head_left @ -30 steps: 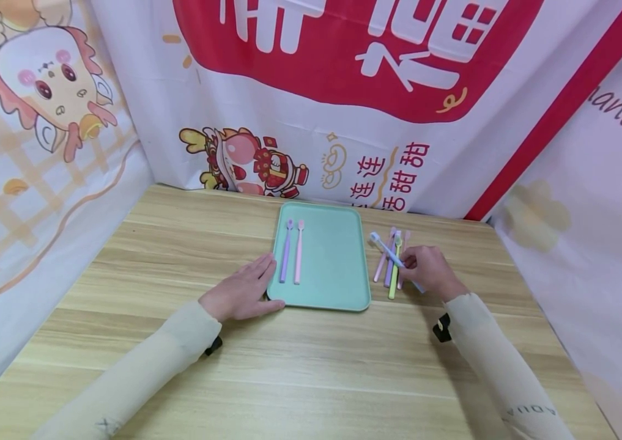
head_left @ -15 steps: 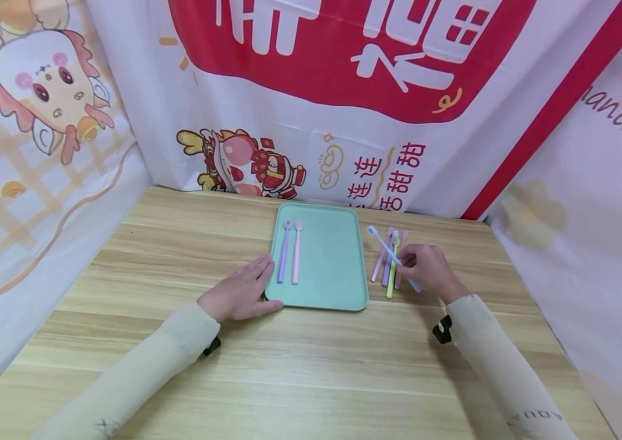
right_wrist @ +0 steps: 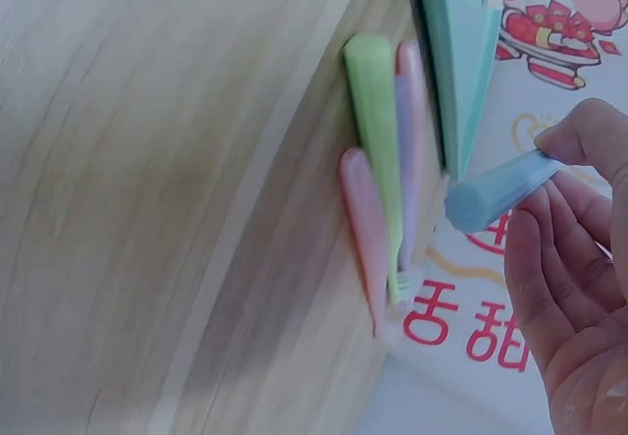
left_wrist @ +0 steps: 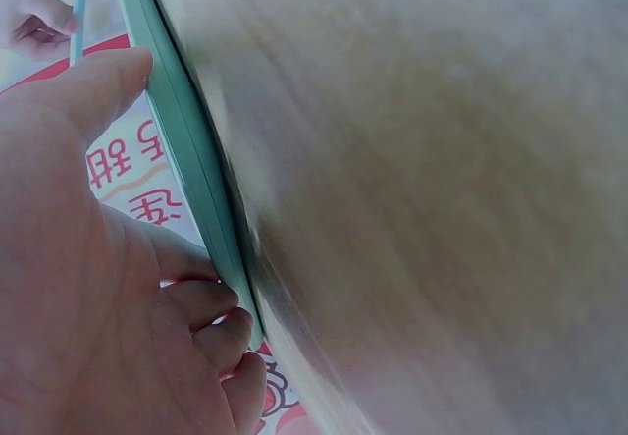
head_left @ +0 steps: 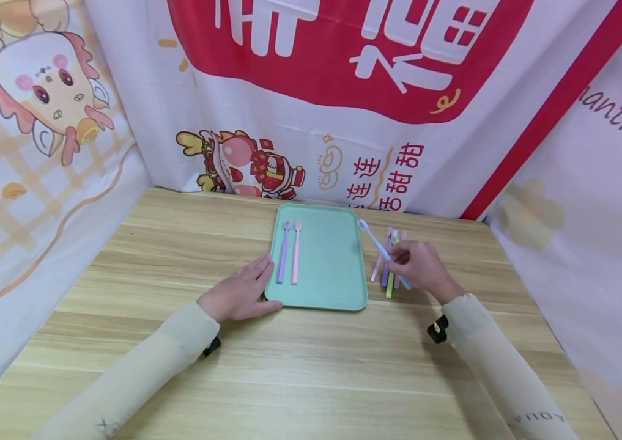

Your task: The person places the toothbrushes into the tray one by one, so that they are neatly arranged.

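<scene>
My right hand [head_left: 419, 267] pinches a light blue toothbrush [head_left: 378, 244] between thumb and fingers, its head pointing up and left toward the tray's right rim. In the right wrist view the blue handle [right_wrist: 496, 191] juts out from the fingertips, raised over the table. Below it lies a loose pile of toothbrushes: a green one [right_wrist: 375, 111], a purple one and pink ones. My left hand [head_left: 241, 291] lies with extended fingers against the left edge of a mint green tray [head_left: 328, 299]. On that tray, a purple toothbrush [head_left: 283, 256] and a pink toothbrush [head_left: 295, 256] lie side by side.
The wooden table [head_left: 288, 373] reaches back to a white printed cloth [head_left: 311, 104] with a large red patch, hanging just behind the tray. Further printed cloths [head_left: 591, 256] close off the left and right sides.
The right hand has lifted the blue toothbrush off the pile and shifted slightly left, bringing its head close to the tray's rim. The left hand has stayed at the tray.
</scene>
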The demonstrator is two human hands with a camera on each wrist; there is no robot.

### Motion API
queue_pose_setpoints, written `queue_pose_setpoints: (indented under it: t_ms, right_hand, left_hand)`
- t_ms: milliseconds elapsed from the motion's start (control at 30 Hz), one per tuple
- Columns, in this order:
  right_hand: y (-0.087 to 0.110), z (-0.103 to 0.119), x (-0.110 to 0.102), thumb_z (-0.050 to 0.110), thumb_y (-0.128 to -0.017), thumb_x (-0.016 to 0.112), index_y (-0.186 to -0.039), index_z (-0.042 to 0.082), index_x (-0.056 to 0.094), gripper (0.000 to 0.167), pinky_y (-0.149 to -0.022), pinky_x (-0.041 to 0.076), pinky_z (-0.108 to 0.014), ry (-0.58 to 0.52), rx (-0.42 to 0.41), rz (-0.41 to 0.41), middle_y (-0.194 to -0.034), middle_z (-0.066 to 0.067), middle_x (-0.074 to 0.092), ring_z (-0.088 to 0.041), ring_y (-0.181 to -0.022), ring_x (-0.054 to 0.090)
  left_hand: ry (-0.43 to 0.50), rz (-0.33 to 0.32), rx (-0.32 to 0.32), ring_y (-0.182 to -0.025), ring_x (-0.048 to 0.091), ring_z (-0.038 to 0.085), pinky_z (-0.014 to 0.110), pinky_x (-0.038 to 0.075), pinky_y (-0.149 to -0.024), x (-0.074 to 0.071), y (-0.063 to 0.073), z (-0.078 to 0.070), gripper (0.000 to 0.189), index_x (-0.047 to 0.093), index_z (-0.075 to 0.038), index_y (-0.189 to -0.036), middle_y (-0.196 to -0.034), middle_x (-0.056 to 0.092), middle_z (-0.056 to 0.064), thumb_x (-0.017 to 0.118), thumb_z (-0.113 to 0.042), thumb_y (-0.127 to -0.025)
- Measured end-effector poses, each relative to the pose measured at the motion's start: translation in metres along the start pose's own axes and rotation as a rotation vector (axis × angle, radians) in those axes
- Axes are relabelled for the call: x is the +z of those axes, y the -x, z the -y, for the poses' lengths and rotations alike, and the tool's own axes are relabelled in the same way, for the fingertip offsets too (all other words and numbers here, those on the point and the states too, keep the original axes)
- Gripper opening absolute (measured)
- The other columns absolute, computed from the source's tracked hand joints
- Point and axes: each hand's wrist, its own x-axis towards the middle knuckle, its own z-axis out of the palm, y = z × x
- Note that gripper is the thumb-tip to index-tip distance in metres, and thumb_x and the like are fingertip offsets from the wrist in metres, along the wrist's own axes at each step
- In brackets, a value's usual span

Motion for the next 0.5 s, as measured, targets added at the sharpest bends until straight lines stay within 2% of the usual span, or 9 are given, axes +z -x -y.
queue_pose_setpoints:
  t_ms: [333, 500]
  right_hand:
    - [-0.003, 0.021, 0.01, 0.007, -0.092, 0.079, -0.103, 0.007, 0.079, 0.011, -0.073, 0.064, -0.025, -0.099, -0.06, -0.016, -0.092, -0.007, 0.078, -0.017, -0.082, 0.073]
    - [-0.005, 0.033, 0.016, 0.005, -0.091, 0.079, -0.101, 0.007, 0.079, 0.011, -0.071, 0.064, -0.023, -0.113, -0.093, -0.021, -0.092, -0.006, 0.078, -0.015, -0.08, 0.072]
  left_hand:
    - [0.017, 0.001, 0.0, -0.165, 0.016, 0.041, 0.057, 0.021, -0.134, 0.0, 0.001, 0.001, 0.098, 0.019, 0.006, -0.166, -0.176, 0.013, 0.024, 0.055, -0.061, -0.103]
    - [0.017, 0.003, 0.002, -0.165, 0.015, 0.041, 0.056, 0.021, -0.134, 0.0, 0.001, 0.001, 0.098, 0.019, 0.006, -0.166, -0.177, 0.012, 0.024, 0.054, -0.062, -0.104]
